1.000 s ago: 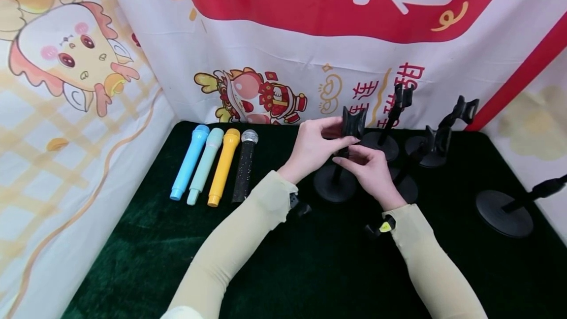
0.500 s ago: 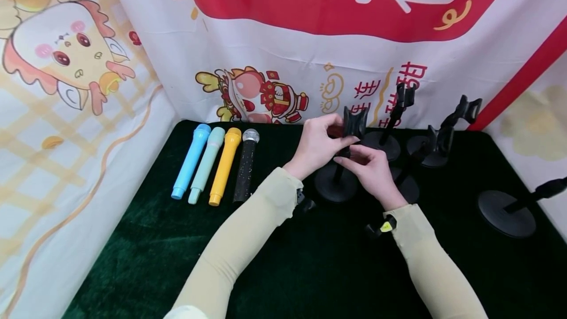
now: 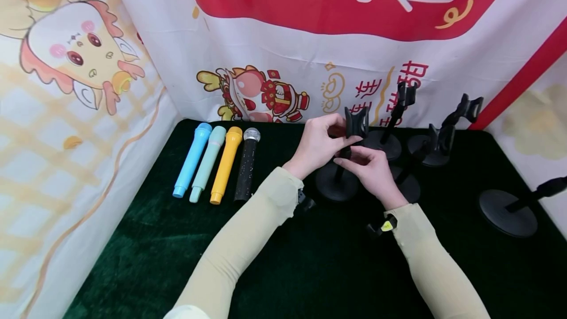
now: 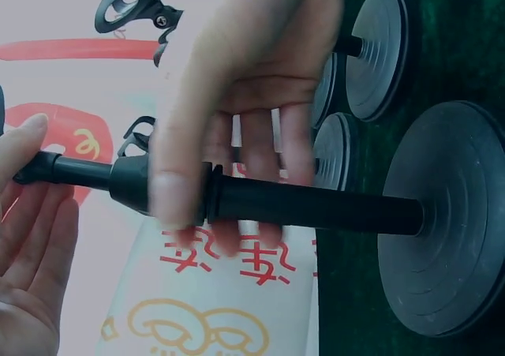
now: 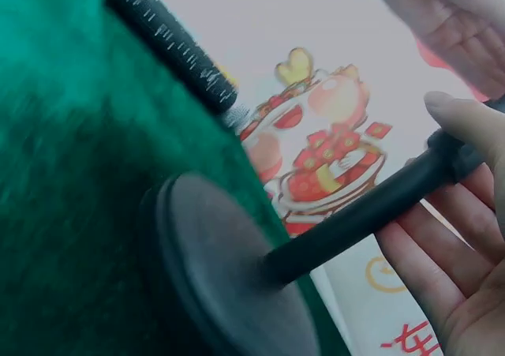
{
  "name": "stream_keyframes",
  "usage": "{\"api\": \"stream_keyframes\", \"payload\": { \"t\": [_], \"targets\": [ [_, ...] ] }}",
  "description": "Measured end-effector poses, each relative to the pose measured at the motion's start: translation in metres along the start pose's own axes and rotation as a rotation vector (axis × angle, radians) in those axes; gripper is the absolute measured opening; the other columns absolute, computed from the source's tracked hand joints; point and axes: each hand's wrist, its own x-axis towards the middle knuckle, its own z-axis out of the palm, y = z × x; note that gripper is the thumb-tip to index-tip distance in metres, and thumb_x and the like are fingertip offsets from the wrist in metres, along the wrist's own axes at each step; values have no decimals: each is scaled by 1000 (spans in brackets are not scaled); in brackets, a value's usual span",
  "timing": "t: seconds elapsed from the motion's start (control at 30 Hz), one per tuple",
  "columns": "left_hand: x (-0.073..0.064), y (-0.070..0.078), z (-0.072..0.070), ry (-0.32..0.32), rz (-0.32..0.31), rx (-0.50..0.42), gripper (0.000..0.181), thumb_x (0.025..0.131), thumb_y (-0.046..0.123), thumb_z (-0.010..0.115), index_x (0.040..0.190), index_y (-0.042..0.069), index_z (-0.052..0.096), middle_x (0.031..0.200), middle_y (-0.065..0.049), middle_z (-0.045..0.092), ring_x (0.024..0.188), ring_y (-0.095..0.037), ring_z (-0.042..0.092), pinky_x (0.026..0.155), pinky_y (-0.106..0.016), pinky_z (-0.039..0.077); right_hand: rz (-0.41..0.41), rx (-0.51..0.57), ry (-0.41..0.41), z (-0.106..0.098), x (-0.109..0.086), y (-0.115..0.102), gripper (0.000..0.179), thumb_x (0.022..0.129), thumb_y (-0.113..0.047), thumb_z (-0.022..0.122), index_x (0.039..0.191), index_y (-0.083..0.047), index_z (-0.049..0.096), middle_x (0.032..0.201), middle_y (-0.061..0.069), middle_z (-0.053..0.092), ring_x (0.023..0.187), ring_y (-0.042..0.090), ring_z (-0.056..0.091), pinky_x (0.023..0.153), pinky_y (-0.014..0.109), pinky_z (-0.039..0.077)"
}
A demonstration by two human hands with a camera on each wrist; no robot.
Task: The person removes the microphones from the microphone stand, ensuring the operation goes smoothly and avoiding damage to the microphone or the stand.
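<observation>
A black tabletop microphone stand (image 3: 337,183) with a round base stands on the dark green cloth. My left hand (image 3: 320,143) holds its upper part, just beneath the black microphone clip (image 3: 356,121). Lower down, my right hand (image 3: 371,169) pinches the collar on the stand's post, thumb and fingers on either side. The left wrist view shows the right hand (image 4: 252,80) around the collar and the left hand (image 4: 35,269) at the thin neck. In the right wrist view the post (image 5: 355,222) runs from the base up into the right hand (image 5: 465,261).
Blue (image 3: 192,160), pale green (image 3: 207,164), yellow (image 3: 226,165) and black (image 3: 246,171) microphones lie side by side at the left. Several more black stands are on the right, including one near the right edge (image 3: 508,213). A printed cloth (image 3: 261,43) hangs behind.
The head view shifts very slightly. Both hands keep their places on the stand, with no clear movement of the stand itself.
</observation>
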Motion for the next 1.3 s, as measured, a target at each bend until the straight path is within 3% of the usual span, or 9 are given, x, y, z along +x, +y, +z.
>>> {"api": "stream_keyframes", "payload": {
  "t": [0.13, 0.37, 0.5, 0.63, 0.73, 0.83, 0.97, 1.17, 1.3],
  "targets": [
    [0, -1, 0, -2, -9, -18, 14, 88, 16, 83, 94, 9, 74, 91, 3, 72, 83, -3, 68, 76, -21, 56, 27, 41, -41, 1, 0, 4, 33, 88, -20, 83, 115, -1, 76, 105, 8, 76, 96, 18, 73, 84, 26, 57],
    [-3, -8, 0, -38, -38, -16, 13, 87, 16, 84, 92, 10, 73, 89, 3, 72, 80, -5, 67, 75, -22, 55, 61, 29, -46, 2, -2, 3, 28, 90, -15, 81, 115, -3, 77, 104, 6, 76, 96, 15, 72, 84, 25, 56],
    [-4, -15, 3, -42, -32, -17, 14, 87, 16, 84, 93, 10, 74, 89, 3, 72, 81, -5, 67, 75, -22, 55, 56, -2, -42, 2, -4, -14, 25, 91, -11, 80, 112, 1, 77, 100, 6, 77, 92, 12, 72, 80, 24, 56],
    [-8, -21, 6, -47, -43, -3, 15, 87, 18, 84, 96, 11, 75, 91, 5, 72, 83, -4, 67, 77, -21, 54, 39, -55, -32, 4, -8, -30, 18, 90, -9, 80, 102, 4, 77, 84, 7, 73, 75, 7, 66, 67, 20, 51],
    [-11, -23, 7, -42, -40, 14, 15, 87, 17, 84, 96, 11, 75, 91, 5, 72, 83, -3, 66, 77, -21, 54, 38, -71, -33, 4, -9, -30, 15, 89, -9, 80, 97, 4, 76, 78, 10, 70, 69, 9, 62, 62, 21, 48],
    [-11, -25, 8, -38, -32, 17, 14, 87, 17, 84, 95, 11, 74, 90, 5, 72, 83, -3, 66, 77, -21, 54, 57, -40, -52, 4, -9, -27, 19, 89, -9, 80, 103, 4, 77, 89, 11, 74, 79, 11, 69, 70, 22, 54],
    [-11, -27, 9, -38, -36, 13, 13, 86, 17, 85, 93, 12, 75, 89, 5, 72, 82, -2, 66, 76, -20, 54, 77, 0, -67, 4, -8, -2, 24, 89, -13, 82, 109, 0, 78, 102, 10, 76, 93, 13, 72, 81, 24, 56],
    [-10, -26, 9, -27, -33, 9, 13, 85, 17, 86, 91, 12, 75, 87, 7, 72, 80, -2, 67, 75, -21, 55, 85, -60, -99, 6, -11, 5, 24, 90, -10, 80, 110, 3, 76, 103, 12, 76, 94, 13, 72, 81, 22, 56],
    [-10, -25, 9, -22, -23, 6, 15, 84, 17, 87, 90, 12, 74, 86, 6, 73, 79, -1, 67, 74, -21, 56, 68, -80, -86, 7, -8, 23, 23, 90, -15, 81, 109, -3, 79, 101, 6, 76, 94, 14, 72, 80, 21, 55]
  ]
}}
